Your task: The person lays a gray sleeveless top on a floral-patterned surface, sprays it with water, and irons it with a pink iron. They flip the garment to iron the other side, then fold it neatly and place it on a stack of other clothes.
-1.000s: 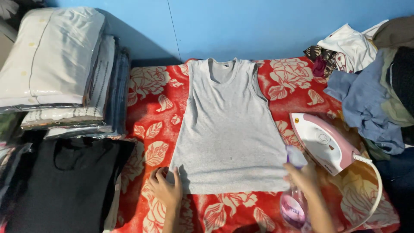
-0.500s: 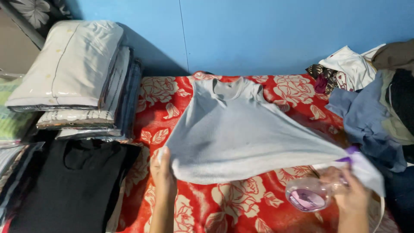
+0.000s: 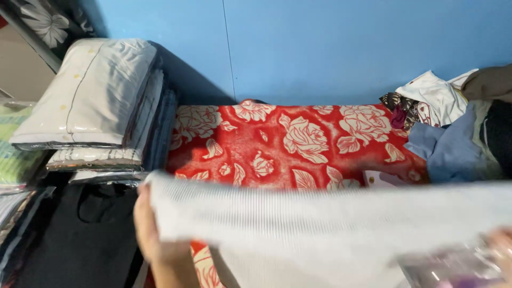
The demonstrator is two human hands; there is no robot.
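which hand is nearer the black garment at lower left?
Left. The left hand grips the grey shirt right beside the black garment; the right hand is at the far right edge.

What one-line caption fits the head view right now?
Both hands, left hand and right hand, lift a pale grey garment above the red floral cloth.

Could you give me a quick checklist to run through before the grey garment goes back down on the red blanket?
1. Left hand grips the grey garment edge: ok.
2. Right hand grip: cannot tell, mostly out of frame.
3. Red floral blanket lies flat and bare: ok.
4. Iron's position: cannot tell, hidden behind the garment.
5. Folded stack stays off the blanket: ok.
6. Loose clothes pile overlaps the blanket's right edge: not ok.
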